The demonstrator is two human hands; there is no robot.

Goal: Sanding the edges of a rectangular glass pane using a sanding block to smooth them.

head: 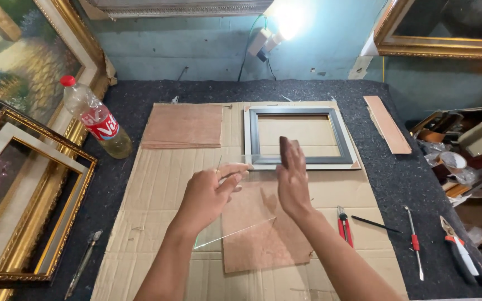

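A dark felt-covered workbench [397, 178] is carrying flattened cardboard [157, 195]; above it a clear glass pane [235, 223] is being held tilted between both hands; the left hand [207, 195] is pinching its upper edge, the right hand [292, 181] is pressing flat against its side, fingers straight; a brown board [263, 239] is lying beneath; a grey frame [299, 137] is lying just beyond; red-handled pliers [344, 226] are resting nearby.

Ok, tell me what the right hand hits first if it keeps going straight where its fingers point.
Probably the dark picture frame lying flat just beyond the right hand, though depth is unclear.
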